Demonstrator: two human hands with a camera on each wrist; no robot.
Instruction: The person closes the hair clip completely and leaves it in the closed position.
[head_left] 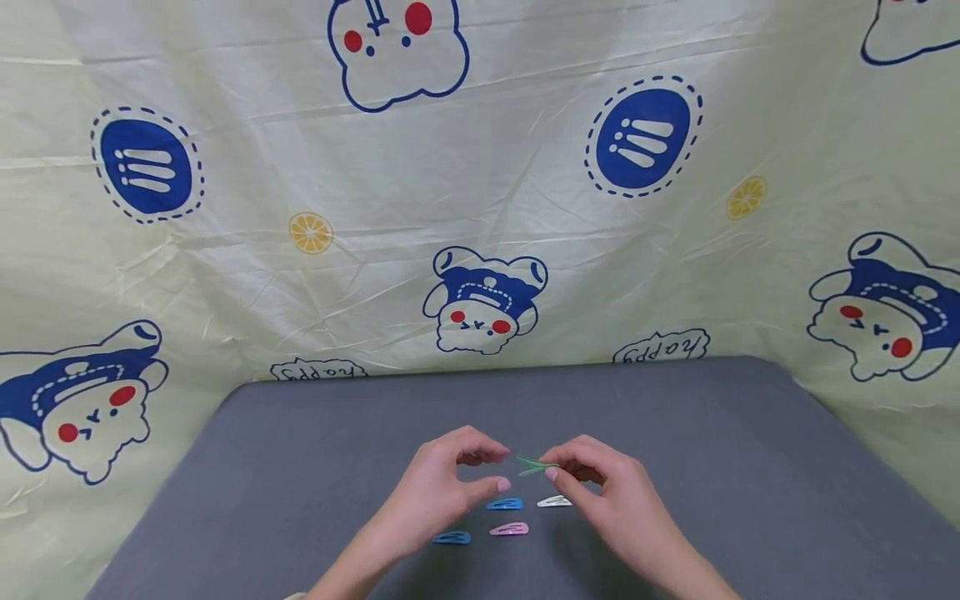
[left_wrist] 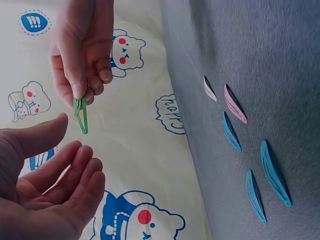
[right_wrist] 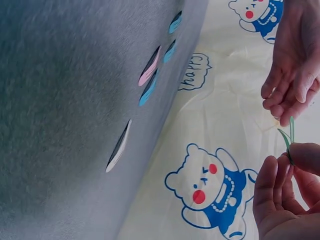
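Between thumb and fingers my right hand (head_left: 611,479) pinches a green snap hair clip (head_left: 531,467) by one end, its two halves spread apart in a V. Facing it, my left hand (head_left: 450,479) has thumb and fingers parted around air, fingertips a short way from the clip's free end. In the left wrist view the green hair clip (left_wrist: 81,115) hangs from the right thumb and fingertips. Below the hands lie a blue hair clip (head_left: 505,504), a white hair clip (head_left: 553,502), a pink hair clip (head_left: 509,529) and another blue hair clip (head_left: 452,538).
The clips lie on a grey cloth-covered table (head_left: 315,450). A third blue hair clip (left_wrist: 256,197) shows in the left wrist view. Behind the table hangs a pale curtain (head_left: 510,192) printed with blue bears and orange slices.
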